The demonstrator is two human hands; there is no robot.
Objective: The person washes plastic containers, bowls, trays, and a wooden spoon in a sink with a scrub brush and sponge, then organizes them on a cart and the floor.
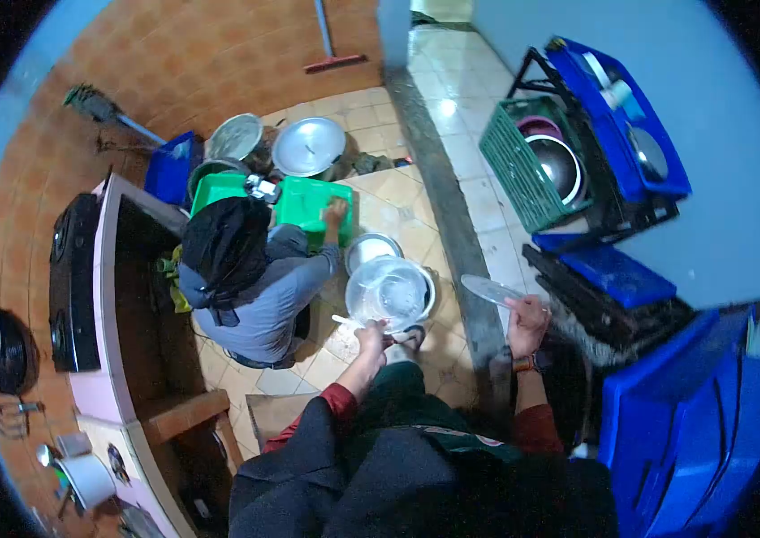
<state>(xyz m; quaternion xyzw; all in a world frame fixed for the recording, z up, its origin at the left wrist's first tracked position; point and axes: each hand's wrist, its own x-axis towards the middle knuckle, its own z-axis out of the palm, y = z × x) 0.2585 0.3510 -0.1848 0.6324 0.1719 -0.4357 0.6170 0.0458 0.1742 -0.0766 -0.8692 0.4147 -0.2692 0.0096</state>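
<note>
My left hand (371, 339) grips the near rim of a clear plastic bowl (364, 289), fingers closed on it. A short white stick-like piece (342, 320) juts out to the left beside these fingers. Below the bowl, partly covered by it, is a larger pale basin (430, 298) on the tiled floor. A smaller metal bowl (380, 245) with whitish contents sits just beyond. Off to the right, my right hand (528, 325) pinches the edge of a clear round plastic lid (486, 289), held nearly flat and apart from the bowl.
A crouching person (259, 287) works at a green tub (295, 208) on my left. Behind are a large metal lid (309, 146) and basins. A green crate (514, 175) of pots and a blue rack (577, 67) stand right, above blue bins (658, 403). The stove counter (109, 359) lines the left.
</note>
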